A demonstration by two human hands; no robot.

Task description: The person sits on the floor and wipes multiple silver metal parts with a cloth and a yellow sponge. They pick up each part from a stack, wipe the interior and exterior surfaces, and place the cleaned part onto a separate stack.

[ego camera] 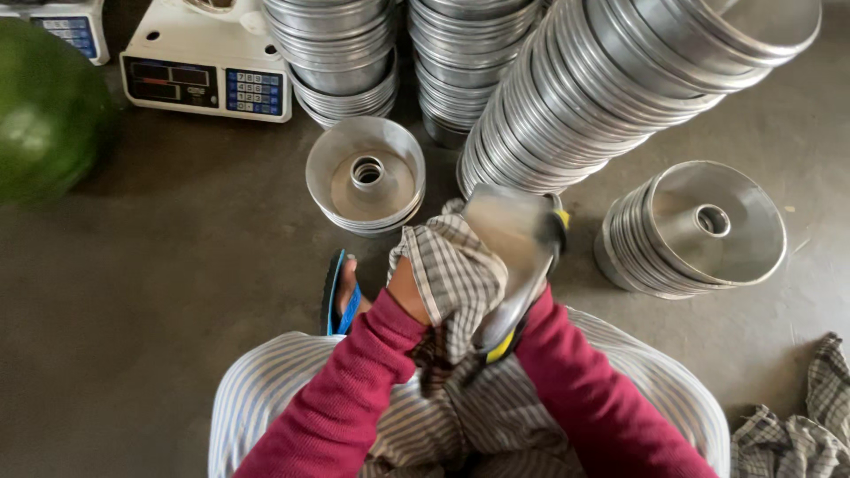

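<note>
My left hand (pixel 409 292) is wrapped in a checked cloth (pixel 452 274) and presses it against a shiny metal ring-shaped pan (pixel 509 230) held over my lap. My right hand (pixel 536 292) is mostly hidden behind that pan and grips it from the right, wearing a dark glove with yellow trim. The pan is blurred. Both sleeves are dark red.
Tall stacks of metal pans (pixel 611 80) lean at the back, with more stacks (pixel 341 53) to the left of them. A short stack with a centre tube (pixel 365 174) and a tilted stack (pixel 699 230) sit on the floor. Weighing scale (pixel 208 66), green round object (pixel 44 106), spare cloth (pixel 797 425), blue sandal (pixel 341 296).
</note>
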